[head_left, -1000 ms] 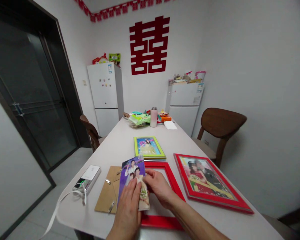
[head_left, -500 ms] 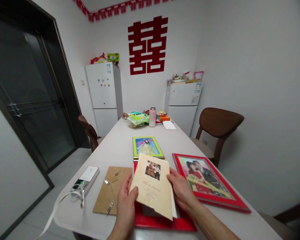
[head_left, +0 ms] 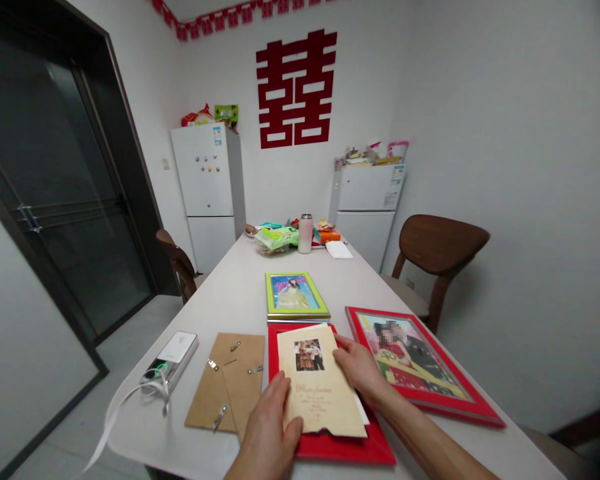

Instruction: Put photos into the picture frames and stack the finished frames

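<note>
A cream paper sheet (head_left: 320, 387) with a small photo printed near its top lies on an open red picture frame (head_left: 340, 447) at the table's near edge. My left hand (head_left: 270, 427) rests on the sheet's lower left edge, fingers flat and together. My right hand (head_left: 357, 367) touches its right edge, fingers stretched along the paper. A brown frame backing board (head_left: 225, 380) with metal clips lies just left of the red frame.
A green-framed photo (head_left: 295, 295) lies beyond the red frame, a larger red-framed photo (head_left: 420, 363) to the right. A white device (head_left: 173, 357) with a strap sits left. Snacks and a bottle (head_left: 306, 233) stand at the white table's (head_left: 240, 287) far end. Chairs flank the table.
A colourful photo was under my hands a second ago. The cream sheet then came up in both hands and now lies lowered flat into the red frame.
</note>
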Demonstrator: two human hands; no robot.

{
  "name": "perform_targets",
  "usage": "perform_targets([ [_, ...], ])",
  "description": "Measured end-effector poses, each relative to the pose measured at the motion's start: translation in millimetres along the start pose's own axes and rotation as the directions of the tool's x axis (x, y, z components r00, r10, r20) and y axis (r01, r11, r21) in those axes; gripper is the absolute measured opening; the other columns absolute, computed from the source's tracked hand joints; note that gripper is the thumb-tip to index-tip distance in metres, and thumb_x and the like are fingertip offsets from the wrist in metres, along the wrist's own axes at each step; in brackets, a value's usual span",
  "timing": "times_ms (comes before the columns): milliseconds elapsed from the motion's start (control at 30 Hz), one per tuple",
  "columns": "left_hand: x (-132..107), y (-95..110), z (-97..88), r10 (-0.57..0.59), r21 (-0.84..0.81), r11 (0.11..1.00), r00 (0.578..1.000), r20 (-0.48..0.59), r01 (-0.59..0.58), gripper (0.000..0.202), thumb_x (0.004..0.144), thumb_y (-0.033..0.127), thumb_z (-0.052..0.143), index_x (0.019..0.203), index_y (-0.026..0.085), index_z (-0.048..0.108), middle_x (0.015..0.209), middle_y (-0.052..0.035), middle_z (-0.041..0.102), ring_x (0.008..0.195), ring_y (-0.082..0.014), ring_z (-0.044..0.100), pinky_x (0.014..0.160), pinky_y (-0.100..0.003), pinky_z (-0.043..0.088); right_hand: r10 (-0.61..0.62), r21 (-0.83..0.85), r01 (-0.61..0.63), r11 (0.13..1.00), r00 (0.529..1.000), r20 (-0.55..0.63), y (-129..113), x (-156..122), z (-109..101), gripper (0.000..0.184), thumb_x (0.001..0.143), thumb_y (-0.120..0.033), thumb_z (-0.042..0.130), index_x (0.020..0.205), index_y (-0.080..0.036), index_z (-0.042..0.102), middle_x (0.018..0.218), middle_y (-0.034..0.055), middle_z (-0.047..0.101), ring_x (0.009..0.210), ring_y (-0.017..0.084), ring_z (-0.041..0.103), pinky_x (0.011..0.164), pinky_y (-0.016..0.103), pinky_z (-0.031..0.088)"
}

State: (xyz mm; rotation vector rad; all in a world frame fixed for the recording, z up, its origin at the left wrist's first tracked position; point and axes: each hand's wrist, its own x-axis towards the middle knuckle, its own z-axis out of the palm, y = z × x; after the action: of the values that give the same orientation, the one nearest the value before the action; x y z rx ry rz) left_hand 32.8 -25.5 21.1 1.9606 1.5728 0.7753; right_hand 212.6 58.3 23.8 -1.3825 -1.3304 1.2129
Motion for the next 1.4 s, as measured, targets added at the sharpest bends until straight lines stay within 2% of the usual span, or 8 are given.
perform_targets([
  [100,0,-2,3.6,0.043,0.055,0.998,0.999,0.019,-0.044,0.055,0.063,0.014,0.046,0.116,0.005,0.043,0.127,-0.0166,0.038,0.117,-0.0236,0.036,0.098,-0.040,0.029,-0.127,-0.330,0.116,0.937,0.992,-0.013,-1,1,-2,0.041,0.066,-0.015,0.037,0.105,-0.013,0.051,0.089,0.0073,0.064,0.078,0.018,0.059,0.063,0.025,0.043],
  [300,-6,-14,-3.3,0.129,0.128,0.983,0.992,0.011,-0.129,0.054,0.064,0.015,0.047,0.118,0.011,0.042,0.128,-0.0144,0.038,0.117,-0.0223,0.035,0.097,-0.040,0.032,-0.266,-0.840,0.099,0.533,0.962,-0.056,-2,-2,-5,0.030,0.071,-0.024,0.044,0.096,-0.012,0.055,0.089,0.0110,0.058,0.084,0.021,0.053,0.072,0.028,0.037],
  [567,-30,-73,-66.1,-0.100,0.403,0.906,0.991,-0.091,0.128,0.059,0.061,0.018,0.051,0.118,0.009,0.042,0.130,-0.0156,0.033,0.120,-0.0270,0.028,0.098,-0.042,0.026,-0.411,-0.664,0.506,0.551,0.857,0.312,-33,-46,67,0.035,0.073,-0.031,0.047,0.105,-0.018,0.053,0.101,0.0091,0.053,0.094,0.021,0.044,0.084,0.033,0.030],
  [700,-34,-83,-73.2,-0.133,0.424,0.892,0.987,-0.085,0.156,0.057,0.060,0.015,0.049,0.117,0.011,0.043,0.130,-0.0138,0.033,0.121,-0.0264,0.026,0.098,-0.041,0.026,-0.365,-0.645,0.589,0.487,0.808,0.462,-33,-64,119,0.049,0.060,-0.047,0.057,0.100,-0.018,0.053,0.099,0.0099,0.052,0.093,0.027,0.041,0.084,0.042,0.029],
  [833,-36,-86,-69.2,-0.095,0.430,0.894,0.992,-0.087,0.124,0.056,0.061,0.016,0.049,0.117,0.010,0.044,0.129,-0.0142,0.035,0.120,-0.0262,0.027,0.098,-0.040,0.027,-0.335,-0.637,0.545,0.544,0.838,0.431,-22,-58,138,0.050,0.057,-0.026,0.057,0.106,-0.018,0.049,0.101,0.0098,0.048,0.093,0.025,0.041,0.080,0.039,0.033],
  [1033,-36,-101,-68.4,0.168,0.473,0.879,0.966,-0.195,-0.058,0.055,0.064,0.019,0.055,0.118,0.017,0.042,0.129,-0.0131,0.036,0.118,-0.0258,0.032,0.094,-0.039,0.033,-0.430,-0.487,0.564,0.667,0.825,0.366,-35,-55,121,0.057,0.055,-0.014,0.051,0.112,-0.018,0.046,0.105,0.0086,0.045,0.097,0.022,0.040,0.087,0.034,0.032],
  [1200,-28,-72,-72.9,0.422,0.551,0.801,0.873,-0.243,-0.234,0.059,0.071,0.025,0.054,0.124,0.019,0.031,0.132,-0.0132,0.032,0.121,-0.0242,0.027,0.095,-0.040,0.033,-0.519,-0.431,0.610,0.665,0.792,0.321,-62,-63,79,0.055,0.057,-0.015,0.050,0.111,-0.019,0.048,0.110,0.0079,0.045,0.102,0.021,0.039,0.091,0.035,0.030],
  [1400,-6,-35,-23.8,0.489,0.538,0.771,0.858,-0.157,-0.341,0.063,0.064,0.029,0.063,0.120,0.012,0.038,0.124,-0.0185,0.042,0.115,-0.0275,0.037,0.090,-0.039,0.041,-0.420,-0.527,0.526,0.667,0.850,0.316,-45,-65,12,0.044,0.058,-0.015,0.047,0.101,-0.017,0.056,0.107,0.0086,0.050,0.101,0.020,0.043,0.090,0.033,0.033],
])
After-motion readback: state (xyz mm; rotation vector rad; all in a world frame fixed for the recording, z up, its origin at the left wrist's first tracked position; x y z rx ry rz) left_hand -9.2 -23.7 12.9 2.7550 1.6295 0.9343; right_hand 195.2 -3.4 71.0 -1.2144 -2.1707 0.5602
